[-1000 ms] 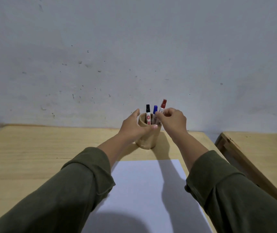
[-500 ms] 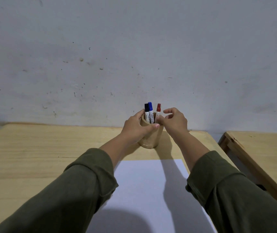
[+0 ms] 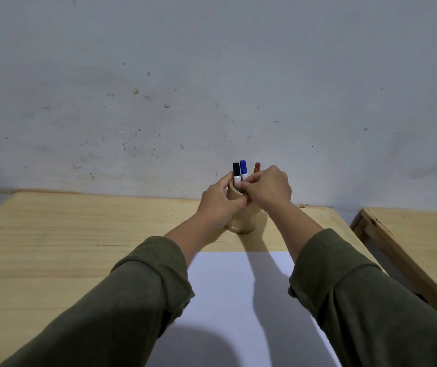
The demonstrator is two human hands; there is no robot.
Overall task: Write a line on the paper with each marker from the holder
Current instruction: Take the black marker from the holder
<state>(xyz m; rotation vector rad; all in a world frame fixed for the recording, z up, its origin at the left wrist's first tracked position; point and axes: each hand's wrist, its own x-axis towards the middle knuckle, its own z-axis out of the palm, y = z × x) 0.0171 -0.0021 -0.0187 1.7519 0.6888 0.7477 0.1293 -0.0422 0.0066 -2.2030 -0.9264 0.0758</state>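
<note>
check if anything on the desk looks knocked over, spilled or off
Nothing stands out. The holder stands upright in the left hand, with black, blue and red markers capped inside it. The paper lies flat and unmarked.

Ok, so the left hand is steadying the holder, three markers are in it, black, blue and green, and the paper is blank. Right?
Not quite: the third marker has a red cap, not green, as the head view shows. The rest holds: the left hand wraps the holder, the black marker and blue marker stand in it, and the paper shows no line.
</note>
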